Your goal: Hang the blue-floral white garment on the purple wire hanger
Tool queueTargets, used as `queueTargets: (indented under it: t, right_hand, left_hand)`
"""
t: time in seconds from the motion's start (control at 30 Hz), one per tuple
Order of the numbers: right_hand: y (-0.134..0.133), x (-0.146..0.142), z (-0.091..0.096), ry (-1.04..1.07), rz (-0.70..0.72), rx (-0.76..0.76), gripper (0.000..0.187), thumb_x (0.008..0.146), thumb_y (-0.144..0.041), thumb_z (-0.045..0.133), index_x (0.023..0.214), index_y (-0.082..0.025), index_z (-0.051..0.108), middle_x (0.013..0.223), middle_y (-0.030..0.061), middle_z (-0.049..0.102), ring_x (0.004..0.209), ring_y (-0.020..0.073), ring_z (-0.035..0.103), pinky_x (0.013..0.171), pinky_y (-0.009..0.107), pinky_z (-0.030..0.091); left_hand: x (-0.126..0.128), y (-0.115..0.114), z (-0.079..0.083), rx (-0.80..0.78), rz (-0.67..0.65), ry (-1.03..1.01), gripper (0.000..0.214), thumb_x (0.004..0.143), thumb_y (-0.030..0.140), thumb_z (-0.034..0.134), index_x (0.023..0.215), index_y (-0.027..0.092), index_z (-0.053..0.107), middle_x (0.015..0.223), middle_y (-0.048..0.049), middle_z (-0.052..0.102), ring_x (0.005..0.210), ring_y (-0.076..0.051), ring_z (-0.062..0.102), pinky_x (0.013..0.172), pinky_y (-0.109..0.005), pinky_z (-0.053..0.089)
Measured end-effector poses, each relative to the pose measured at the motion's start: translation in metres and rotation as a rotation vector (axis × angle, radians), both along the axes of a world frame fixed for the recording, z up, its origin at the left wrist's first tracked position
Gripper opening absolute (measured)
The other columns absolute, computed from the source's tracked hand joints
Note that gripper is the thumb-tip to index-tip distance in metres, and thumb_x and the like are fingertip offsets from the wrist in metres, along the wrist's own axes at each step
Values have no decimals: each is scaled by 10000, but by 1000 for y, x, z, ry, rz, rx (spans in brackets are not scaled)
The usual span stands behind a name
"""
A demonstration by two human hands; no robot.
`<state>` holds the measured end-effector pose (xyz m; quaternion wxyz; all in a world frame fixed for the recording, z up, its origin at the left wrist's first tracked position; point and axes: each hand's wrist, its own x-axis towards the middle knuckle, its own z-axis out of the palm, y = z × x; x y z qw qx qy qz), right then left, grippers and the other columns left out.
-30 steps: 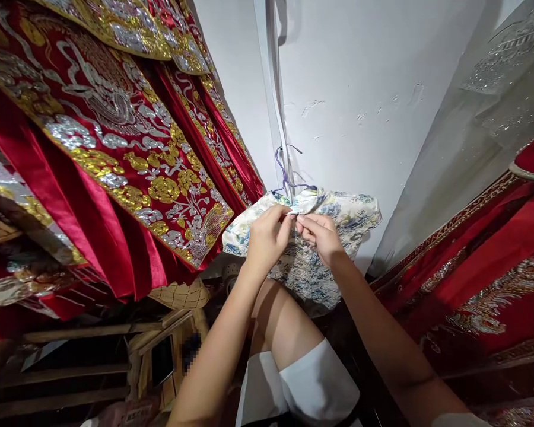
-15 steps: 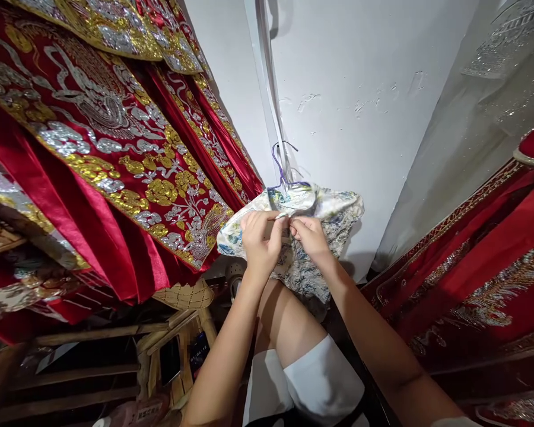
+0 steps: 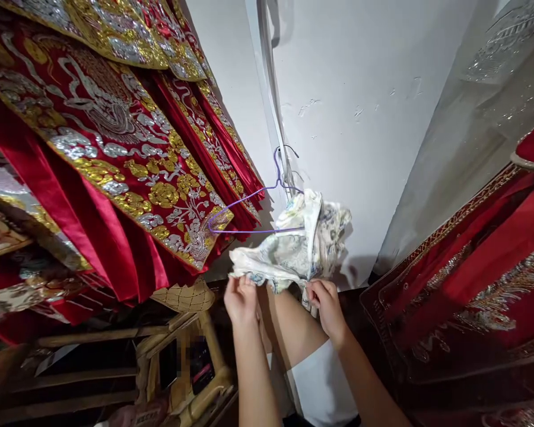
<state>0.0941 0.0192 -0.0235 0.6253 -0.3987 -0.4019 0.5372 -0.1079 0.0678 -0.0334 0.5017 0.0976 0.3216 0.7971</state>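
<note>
A white floral garment (image 3: 289, 252) hangs half off a purple wire hanger (image 3: 244, 231), whose left arm is bare while the right arm still runs inside the cloth. My left hand (image 3: 241, 299) is closed on the garment's lower left edge. With fingers pinched, my right hand (image 3: 324, 299) grips the front edge of the cloth, lower right of its middle. The hanger's hook is up by a white strap (image 3: 269, 89) against the wall.
Red costumes with gold and silver embroidery (image 3: 160, 190) hang at left, and another red beaded garment (image 3: 467, 284) at right. A white wall (image 3: 347, 77) stands behind. At lower left is a bamboo chair (image 3: 209, 344) with a phone (image 3: 201, 362) on it.
The garment's left side has come off the hanger, baring the hanger's left arm. Both hands have moved down toward me, pulling the cloth lower, and the left hand is farther from the right.
</note>
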Motion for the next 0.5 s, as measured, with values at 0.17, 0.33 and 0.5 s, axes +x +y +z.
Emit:
queueTargets:
  t: [0.17,0.33,0.5]
  right_hand:
    - [0,9,0,-199,257,-18,396,765,-345,564,423,-221,409,472,-34,337,477,102,288,493,277,175]
    - [-1,13,2,-366,467,-137,375,802,-453,638,530,-201,587,467,-37,404,472,110,334,501,271,227]
    - [6,20,-4,-140,25,-121,359,740,-541,707,626,-219,595,599,-9,501,566,147,417,510,272,297]
  left_hand:
    - [42,-18,-39,-131,-9,-19,112,865,195,633,762,198,591,766,-16,667,755,-125,674,808,-257,562]
    - [53,-34,7,115,-98,45,96,814,273,702,851,194,661,887,-37,698,920,-165,693,907,-306,554]
    - [79,-63,36,231,-305,360,235,822,410,723,832,194,631,865,-37,682,808,-175,666,760,-290,553]
